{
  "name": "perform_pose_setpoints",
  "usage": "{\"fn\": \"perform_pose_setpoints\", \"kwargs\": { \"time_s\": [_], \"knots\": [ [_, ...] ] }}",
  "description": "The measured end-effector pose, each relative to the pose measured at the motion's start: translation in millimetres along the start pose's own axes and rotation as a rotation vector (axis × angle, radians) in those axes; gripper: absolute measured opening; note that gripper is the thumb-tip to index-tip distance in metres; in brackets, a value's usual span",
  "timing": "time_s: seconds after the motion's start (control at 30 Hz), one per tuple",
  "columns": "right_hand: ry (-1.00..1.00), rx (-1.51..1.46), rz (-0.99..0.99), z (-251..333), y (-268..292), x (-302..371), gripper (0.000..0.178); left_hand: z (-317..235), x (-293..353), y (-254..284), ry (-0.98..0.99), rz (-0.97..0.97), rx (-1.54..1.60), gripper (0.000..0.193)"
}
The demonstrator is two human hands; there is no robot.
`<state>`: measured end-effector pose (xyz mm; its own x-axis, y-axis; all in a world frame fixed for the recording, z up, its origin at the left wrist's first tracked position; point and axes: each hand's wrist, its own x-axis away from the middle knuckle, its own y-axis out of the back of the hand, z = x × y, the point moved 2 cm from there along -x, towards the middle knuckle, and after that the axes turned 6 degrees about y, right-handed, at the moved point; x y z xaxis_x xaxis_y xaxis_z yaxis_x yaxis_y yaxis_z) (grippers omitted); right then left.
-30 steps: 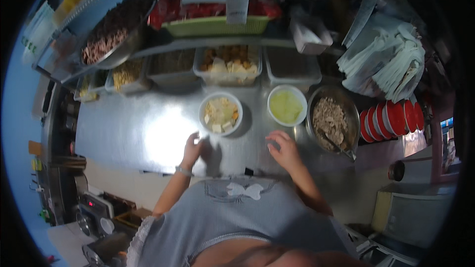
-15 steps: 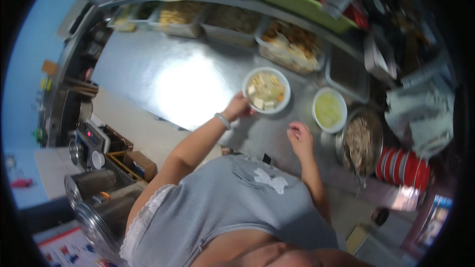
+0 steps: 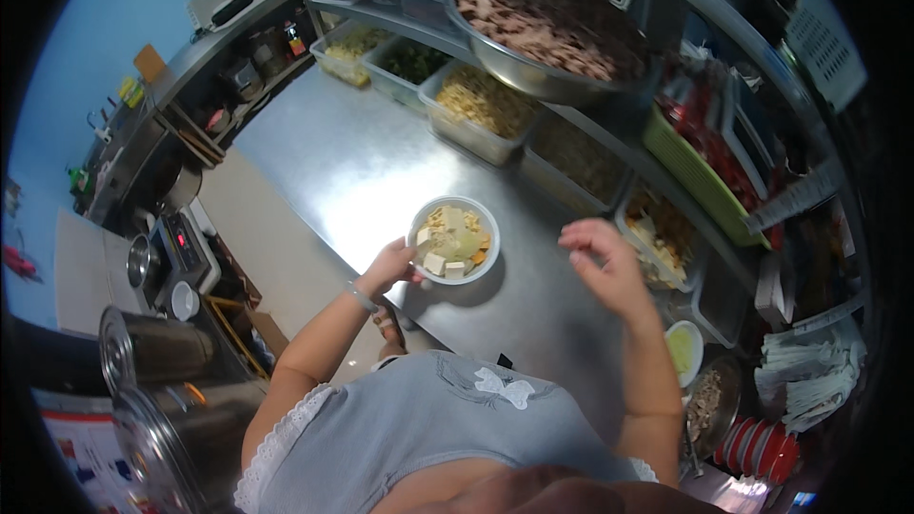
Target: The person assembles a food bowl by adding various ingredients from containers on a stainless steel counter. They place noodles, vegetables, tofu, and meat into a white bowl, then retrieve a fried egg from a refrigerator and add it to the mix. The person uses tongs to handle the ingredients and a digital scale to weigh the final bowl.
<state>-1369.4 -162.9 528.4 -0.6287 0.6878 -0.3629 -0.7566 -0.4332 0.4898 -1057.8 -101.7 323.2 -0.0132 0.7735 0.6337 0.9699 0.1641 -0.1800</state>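
At my left hand, fingers pinch the near rim of a white bowl of pale cubes and shredded bits; bowl sits on the steel counter, just beyond my knuckles. Grip is only on the edge, thumb side toward me, rest of the bowl unsupported except by the counter.

Right of that, well apart from the bowl, my right hand hovers over the counter, fingers half curled and loose, holding nothing that I can see.

Beyond the right hand: a row of clear plastic tubs with chopped fillings under the shelf, and a big metal bowl of dark meat on the shelf above. Nearer my right elbow: a small bowl of yellow-green sauce, a metal pan of shredded stuff, a stack of red lids or bowls. To the left of my left arm, lower down, are steel pots.

Risks, as I judge them: the one-edge pinch could tip the bowl if I lift it, since the contents are heaped and cubes would slide out the far side. Dragging it on smooth steel could make it skate off toward the counter edge near my body. Right hand swinging back could clip the sauce bowl by my elbow.
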Motion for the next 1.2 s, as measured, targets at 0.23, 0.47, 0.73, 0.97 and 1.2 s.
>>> {"fn": "perform_pose_setpoints", "kwargs": {
  "time_s": [0.23,0.47,0.73,0.97,1.2],
  "knots": [
    [0.131,0.651,0.014,69.4,-34.3,-268.9,0.022,-61.9,-30.5,158.6,0.024,-0.048,-0.135,0.027],
    [-0.259,1.278,0.303,-3.5,-63.8,-487.0,0.021,-96.8,-74.7,232.3,0.021,0.024,-0.104,0.029],
    [-0.475,1.485,0.547,-101.4,-72.4,-571.1,0.038,-111.6,-120.7,263.8,-0.019,0.087,0.007,0.031],
    [-0.59,1.53,0.745,-156.8,-83.2,-602.4,0.043,-118.3,-133.0,267.6,-0.022,0.115,0.082,0.035],
    [-0.552,1.477,0.88,-180.1,-78.9,-606.8,0.044,-117.0,-139.7,269.2,-0.051,0.18,0.066,0.032]
  ]
}}
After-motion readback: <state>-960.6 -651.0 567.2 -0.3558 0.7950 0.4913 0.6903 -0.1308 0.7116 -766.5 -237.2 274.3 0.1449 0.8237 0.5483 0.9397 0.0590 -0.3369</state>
